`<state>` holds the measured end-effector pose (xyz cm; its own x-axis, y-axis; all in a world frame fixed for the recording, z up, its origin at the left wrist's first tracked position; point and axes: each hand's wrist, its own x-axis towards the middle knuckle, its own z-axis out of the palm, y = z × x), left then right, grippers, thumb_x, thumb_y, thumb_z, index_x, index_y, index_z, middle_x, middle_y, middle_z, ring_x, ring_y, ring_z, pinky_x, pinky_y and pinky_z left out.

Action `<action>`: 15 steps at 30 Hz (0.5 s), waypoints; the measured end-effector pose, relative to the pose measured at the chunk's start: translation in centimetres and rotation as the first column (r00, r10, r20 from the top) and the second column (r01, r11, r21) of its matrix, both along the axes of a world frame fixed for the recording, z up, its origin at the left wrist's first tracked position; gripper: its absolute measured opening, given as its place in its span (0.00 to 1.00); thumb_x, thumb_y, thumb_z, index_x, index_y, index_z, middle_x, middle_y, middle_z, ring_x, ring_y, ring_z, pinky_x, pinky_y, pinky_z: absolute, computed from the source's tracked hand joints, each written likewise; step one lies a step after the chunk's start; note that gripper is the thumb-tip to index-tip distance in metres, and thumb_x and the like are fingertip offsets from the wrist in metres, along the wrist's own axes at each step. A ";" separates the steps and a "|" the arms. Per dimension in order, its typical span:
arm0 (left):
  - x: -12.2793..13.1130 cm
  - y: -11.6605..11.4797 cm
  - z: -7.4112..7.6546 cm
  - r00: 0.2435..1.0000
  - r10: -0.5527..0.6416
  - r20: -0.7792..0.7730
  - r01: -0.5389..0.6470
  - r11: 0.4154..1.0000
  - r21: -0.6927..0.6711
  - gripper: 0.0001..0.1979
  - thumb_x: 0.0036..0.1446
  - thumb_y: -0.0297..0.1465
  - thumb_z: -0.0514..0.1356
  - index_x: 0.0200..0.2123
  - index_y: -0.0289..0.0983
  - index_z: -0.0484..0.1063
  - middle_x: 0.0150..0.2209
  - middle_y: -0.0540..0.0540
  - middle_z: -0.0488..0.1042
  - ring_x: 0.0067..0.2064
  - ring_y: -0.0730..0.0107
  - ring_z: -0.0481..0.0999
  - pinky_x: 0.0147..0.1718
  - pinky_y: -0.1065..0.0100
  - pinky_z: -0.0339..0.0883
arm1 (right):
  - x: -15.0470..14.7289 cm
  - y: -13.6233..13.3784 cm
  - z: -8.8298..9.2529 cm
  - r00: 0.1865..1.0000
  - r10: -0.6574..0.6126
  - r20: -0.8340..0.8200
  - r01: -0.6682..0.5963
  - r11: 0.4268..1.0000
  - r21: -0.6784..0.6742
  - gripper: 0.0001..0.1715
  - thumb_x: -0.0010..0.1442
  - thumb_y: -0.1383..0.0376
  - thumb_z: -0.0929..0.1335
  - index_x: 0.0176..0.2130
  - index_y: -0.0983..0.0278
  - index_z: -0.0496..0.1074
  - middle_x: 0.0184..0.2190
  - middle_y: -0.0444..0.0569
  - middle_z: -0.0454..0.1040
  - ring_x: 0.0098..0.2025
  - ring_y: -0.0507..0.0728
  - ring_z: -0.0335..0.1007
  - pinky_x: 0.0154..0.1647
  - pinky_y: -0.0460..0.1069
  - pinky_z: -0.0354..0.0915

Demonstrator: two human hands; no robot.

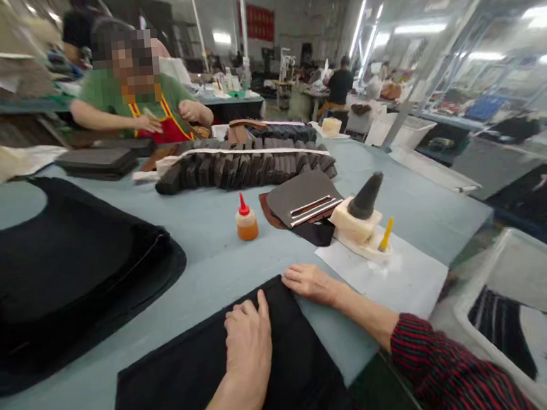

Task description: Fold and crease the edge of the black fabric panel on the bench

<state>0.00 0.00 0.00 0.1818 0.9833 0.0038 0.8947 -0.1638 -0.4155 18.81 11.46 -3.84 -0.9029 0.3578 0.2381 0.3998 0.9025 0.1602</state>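
My left hand [247, 343] lies flat, palm down, on a black fabric piece [183, 382] spread on the grey-blue table [209, 229]. My right hand [310, 282] rests at the far right corner of that piece, fingers touching its edge. Neither hand grips anything. My right sleeve is red and black striped.
A big pile of black fabric [61, 272] lies to the left. Ahead stand an orange glue bottle [246, 220], a brown leather panel [301, 199], a white block with a black cone and yellow stick [363, 223] on white paper, and a row of dark pieces [246, 166]. A person in green [127, 96] works opposite. A white bin [523, 311] stands at right.
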 end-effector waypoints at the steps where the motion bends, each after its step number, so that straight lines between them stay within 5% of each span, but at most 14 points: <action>1: 0.4 0.1 -0.1 1.000 0.016 -0.018 -0.016 1.000 -0.001 0.29 0.58 0.17 0.45 0.60 0.40 0.63 0.33 0.41 0.72 0.33 0.63 0.75 0.30 0.65 0.66 | -0.4 -0.2 0.6 0.997 -0.067 -0.032 0.068 0.998 0.020 0.13 0.67 0.69 0.61 0.33 0.66 0.71 0.31 0.49 0.70 0.34 0.56 0.61 0.32 0.50 0.58; 4: 1.0 0.0 -0.3 0.999 0.035 -0.025 -0.035 0.999 -0.001 0.29 0.58 0.17 0.45 0.61 0.39 0.61 0.35 0.39 0.74 0.35 0.62 0.76 0.32 0.64 0.68 | -2.4 -1.3 1.8 0.978 -0.174 -0.113 0.179 0.983 0.035 0.12 0.68 0.68 0.60 0.39 0.66 0.72 0.34 0.51 0.71 0.38 0.58 0.62 0.36 0.52 0.60; 6: 0.0 -0.4 -0.6 0.999 0.040 0.002 -0.040 0.999 -0.005 0.28 0.58 0.18 0.45 0.60 0.38 0.63 0.38 0.38 0.75 0.38 0.60 0.76 0.35 0.61 0.69 | -4.2 -2.5 1.6 0.978 -0.144 -0.154 0.146 0.989 0.004 0.13 0.68 0.67 0.60 0.46 0.67 0.71 0.38 0.53 0.72 0.41 0.58 0.63 0.39 0.53 0.62; 11: -7.3 -4.2 -2.2 0.987 0.158 0.038 -0.160 0.986 0.050 0.28 0.56 0.17 0.47 0.60 0.31 0.64 0.53 0.31 0.72 0.55 0.47 0.70 0.48 0.50 0.68 | -5.6 -4.4 0.0 0.974 -0.095 -0.207 0.079 0.993 -0.086 0.17 0.67 0.72 0.58 0.50 0.70 0.69 0.44 0.57 0.72 0.48 0.61 0.63 0.46 0.55 0.65; 15: -12.8 -7.5 -3.1 0.938 0.346 -0.017 -0.343 0.935 0.094 0.27 0.56 0.17 0.46 0.59 0.28 0.64 0.54 0.30 0.72 0.54 0.45 0.71 0.48 0.50 0.68 | -4.6 -3.6 -0.7 0.977 -0.072 -0.198 0.062 0.996 -0.057 0.19 0.66 0.73 0.57 0.53 0.70 0.68 0.47 0.59 0.71 0.49 0.64 0.63 0.47 0.58 0.66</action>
<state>-12.80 -7.47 -3.05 -0.1663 0.9817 0.0931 0.8753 0.1904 -0.4445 14.17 7.86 -4.55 -0.8123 0.4323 0.3915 0.4794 0.8772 0.0260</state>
